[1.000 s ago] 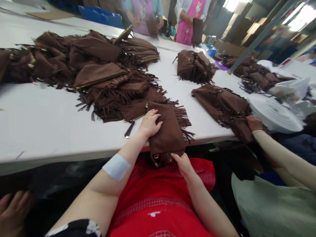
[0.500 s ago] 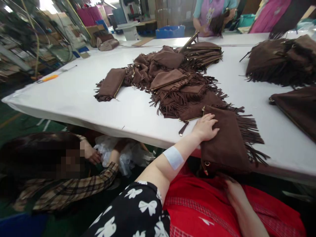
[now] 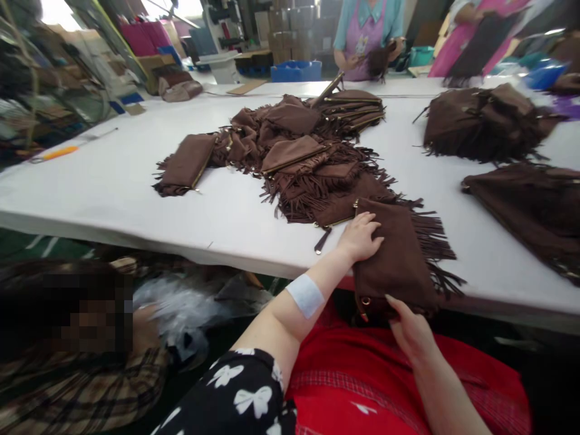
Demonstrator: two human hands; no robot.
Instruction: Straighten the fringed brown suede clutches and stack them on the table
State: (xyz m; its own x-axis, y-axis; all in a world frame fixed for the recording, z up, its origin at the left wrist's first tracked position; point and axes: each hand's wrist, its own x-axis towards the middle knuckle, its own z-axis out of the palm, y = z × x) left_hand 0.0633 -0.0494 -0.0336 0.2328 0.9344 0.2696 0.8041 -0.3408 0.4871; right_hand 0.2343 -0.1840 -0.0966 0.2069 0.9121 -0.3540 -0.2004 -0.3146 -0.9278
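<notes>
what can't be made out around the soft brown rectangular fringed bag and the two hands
Head view: underside of the soft brown rectangular fringed bag, hidden by its upper face.
Head view: palm of the bare left hand, hidden by its back.
Head view: rest of the dark brown bag pile, cut off by the right edge.

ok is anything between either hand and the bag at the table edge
Nothing visible: the left hand rests directly on the bag, and the right hand touches its near edge. The pile lies beyond, not between.
</notes>
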